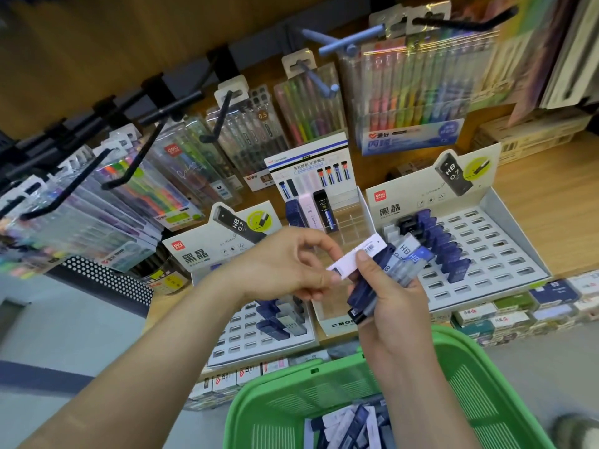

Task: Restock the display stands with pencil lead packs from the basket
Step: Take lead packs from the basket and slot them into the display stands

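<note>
I see the left display stand, partly filled. My left hand pinches one end of a white pack. My right hand thumbs that pack and grips a bundle of blue and grey packs before the right display stand. Below, the green basket holds more packs.

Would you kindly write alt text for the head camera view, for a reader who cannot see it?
A person's right hand grips a fan of dark blue and grey pencil lead packs while the left hand pinches a white pack, over a green plastic basket, before white slotted display stands.
</note>
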The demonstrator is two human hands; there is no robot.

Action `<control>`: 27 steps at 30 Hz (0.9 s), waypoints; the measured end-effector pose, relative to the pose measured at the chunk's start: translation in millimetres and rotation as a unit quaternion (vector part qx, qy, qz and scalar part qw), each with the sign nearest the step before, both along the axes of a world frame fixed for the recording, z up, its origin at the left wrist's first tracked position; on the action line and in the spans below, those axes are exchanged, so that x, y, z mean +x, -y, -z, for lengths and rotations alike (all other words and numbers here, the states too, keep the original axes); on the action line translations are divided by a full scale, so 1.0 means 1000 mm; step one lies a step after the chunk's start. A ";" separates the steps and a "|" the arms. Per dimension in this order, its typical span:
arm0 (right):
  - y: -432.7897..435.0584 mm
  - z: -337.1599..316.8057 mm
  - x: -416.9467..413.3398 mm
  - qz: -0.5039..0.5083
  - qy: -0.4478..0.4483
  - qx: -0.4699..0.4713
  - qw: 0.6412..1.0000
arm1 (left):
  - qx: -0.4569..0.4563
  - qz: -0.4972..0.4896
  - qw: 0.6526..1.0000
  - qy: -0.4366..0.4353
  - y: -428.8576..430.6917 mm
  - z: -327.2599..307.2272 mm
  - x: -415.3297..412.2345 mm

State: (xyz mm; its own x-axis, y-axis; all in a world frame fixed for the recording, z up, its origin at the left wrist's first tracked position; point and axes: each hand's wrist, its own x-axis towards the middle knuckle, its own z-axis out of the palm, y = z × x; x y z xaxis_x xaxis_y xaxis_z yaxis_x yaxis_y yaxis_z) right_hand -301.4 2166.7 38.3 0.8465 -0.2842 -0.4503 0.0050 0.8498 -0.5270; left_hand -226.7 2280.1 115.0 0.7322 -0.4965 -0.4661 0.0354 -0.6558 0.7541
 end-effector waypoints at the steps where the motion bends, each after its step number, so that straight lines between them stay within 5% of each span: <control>1: 0.000 0.000 -0.001 0.005 0.002 0.004 1.000 | 0.004 0.001 1.000 0.029 -0.003 -0.002 0.003; 5: 0.003 0.001 -0.002 0.021 0.005 0.011 1.000 | -0.010 -0.089 0.983 0.161 -0.008 -0.005 0.013; 8: 0.003 0.002 -0.002 0.019 0.009 0.014 1.000 | 0.021 -0.210 0.930 0.300 -0.008 -0.003 0.027; 15: 0.002 0.007 -0.004 0.005 0.012 0.020 1.000 | 0.167 -0.099 0.840 0.506 -0.006 0.009 0.037; 27: 0.004 0.003 -0.002 -0.014 0.006 0.038 0.999 | 0.276 -0.032 0.826 0.490 0.018 -0.002 0.059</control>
State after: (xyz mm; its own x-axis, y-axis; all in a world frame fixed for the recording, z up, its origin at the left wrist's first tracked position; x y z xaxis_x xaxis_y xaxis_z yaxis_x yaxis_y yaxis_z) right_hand -303.0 2162.8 35.3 0.8587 -0.2263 -0.4597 -0.0130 0.8873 -0.4611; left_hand -167.2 2262.3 117.0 0.9090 -0.3517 0.2237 -0.3668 -0.9299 0.0284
